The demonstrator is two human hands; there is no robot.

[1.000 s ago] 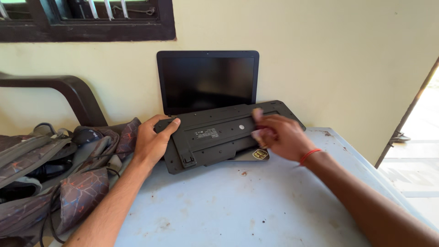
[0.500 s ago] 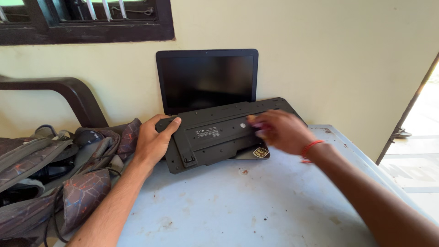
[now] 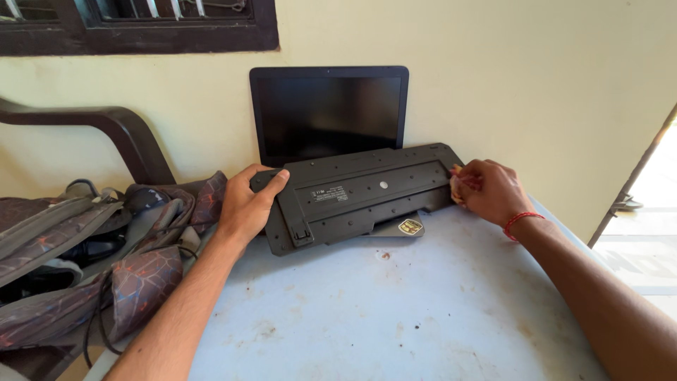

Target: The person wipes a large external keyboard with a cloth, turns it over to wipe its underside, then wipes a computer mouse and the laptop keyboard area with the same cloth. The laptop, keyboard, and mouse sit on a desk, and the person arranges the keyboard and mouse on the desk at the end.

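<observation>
A black keyboard (image 3: pixel 360 197) lies upside down across the base of an open laptop (image 3: pixel 328 116) whose screen is dark. My left hand (image 3: pixel 248 203) grips the keyboard's left end, thumb on top. My right hand (image 3: pixel 489 189) is at the keyboard's right end, fingers closed around a small pinkish cloth (image 3: pixel 460 185) pressed against the edge. A red thread band is on that wrist.
The laptop stands on a stained pale blue table (image 3: pixel 395 310) against a cream wall. A grey and maroon backpack (image 3: pixel 92 261) with black cables lies at the left, next to a dark wooden chair arm (image 3: pixel 120 130). A doorway opens at the right.
My right hand has slid with the cloth from the middle of the keyboard's underside to its right end. My left hand has kept its grip on the left end.
</observation>
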